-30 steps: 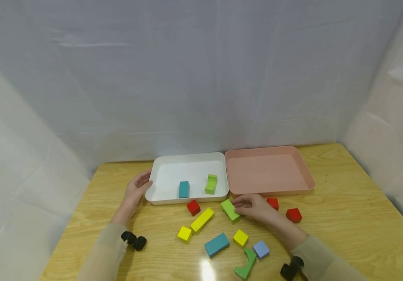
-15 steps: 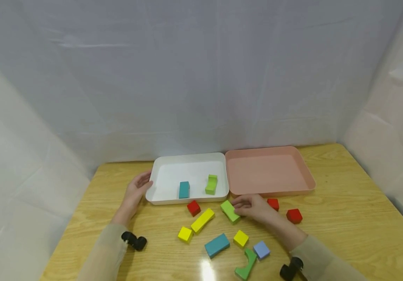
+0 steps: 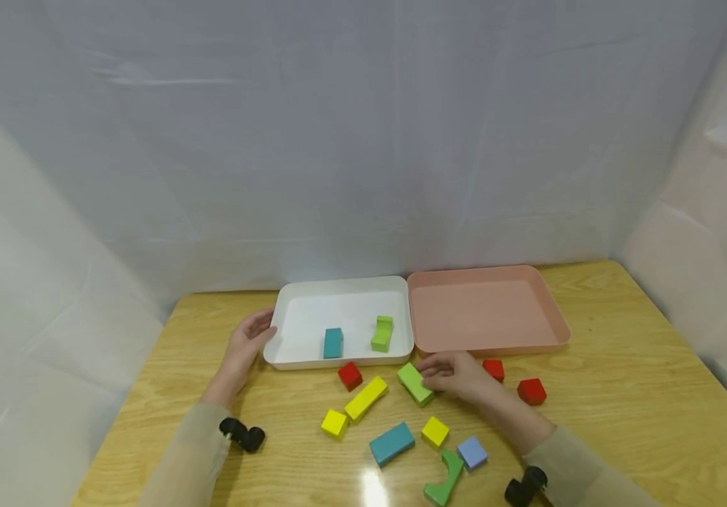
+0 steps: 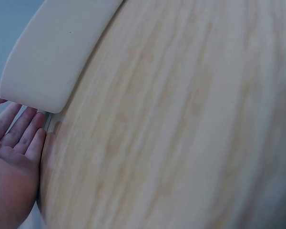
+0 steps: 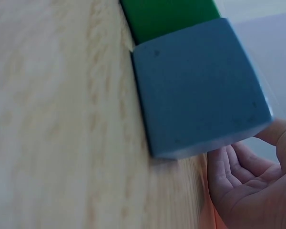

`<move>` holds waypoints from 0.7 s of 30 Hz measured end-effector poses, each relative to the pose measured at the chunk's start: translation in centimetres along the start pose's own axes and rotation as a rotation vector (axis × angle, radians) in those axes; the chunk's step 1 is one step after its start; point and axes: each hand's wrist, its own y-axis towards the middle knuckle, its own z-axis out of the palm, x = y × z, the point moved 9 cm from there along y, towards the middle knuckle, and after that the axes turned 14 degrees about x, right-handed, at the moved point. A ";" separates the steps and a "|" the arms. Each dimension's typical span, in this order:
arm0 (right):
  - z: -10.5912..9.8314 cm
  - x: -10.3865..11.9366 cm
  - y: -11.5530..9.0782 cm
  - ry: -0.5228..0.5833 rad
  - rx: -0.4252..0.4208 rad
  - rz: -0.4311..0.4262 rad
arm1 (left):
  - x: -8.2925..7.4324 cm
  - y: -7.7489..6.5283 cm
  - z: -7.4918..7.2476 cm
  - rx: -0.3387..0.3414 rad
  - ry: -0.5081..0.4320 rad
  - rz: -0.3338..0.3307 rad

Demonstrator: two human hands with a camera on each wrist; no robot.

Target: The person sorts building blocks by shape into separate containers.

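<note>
A white tray [image 3: 344, 306] stands at the back of the table. My left hand [image 3: 245, 345] holds its left rim, the thumb at the edge and the fingers beyond it, extended below the tray's corner in the left wrist view. My right hand [image 3: 461, 377] has thumb and fingertips at the right side of a light green block [image 3: 414, 384] lying before the trays; it pinches this block. In the right wrist view, a blue cube [image 5: 200, 90] hides the fingertips. Inside the white tray lie a teal block [image 3: 333, 343] and a light green curved block [image 3: 382, 334].
A pink tray [image 3: 486, 310] adjoins the white one. Around the hands lie red cubes [image 3: 350, 377], a long yellow block [image 3: 366, 399], yellow cubes [image 3: 334, 424], a larger teal block [image 3: 392, 444], and a green arch block [image 3: 445, 479] beside the blue cube. Draped sheets [image 3: 350, 141] surround the table.
</note>
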 end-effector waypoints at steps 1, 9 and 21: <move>0.0 0.1 0.0 0.000 0.002 -0.002 | 0.0 0.0 0.0 0.000 0.000 -0.001; 0.2 0.6 -0.3 -0.004 -0.006 -0.010 | -0.4 -0.1 0.1 0.014 -0.013 0.014; 0.4 1.7 -0.9 -0.004 0.014 -0.033 | -0.3 -0.3 0.2 0.016 -0.006 0.013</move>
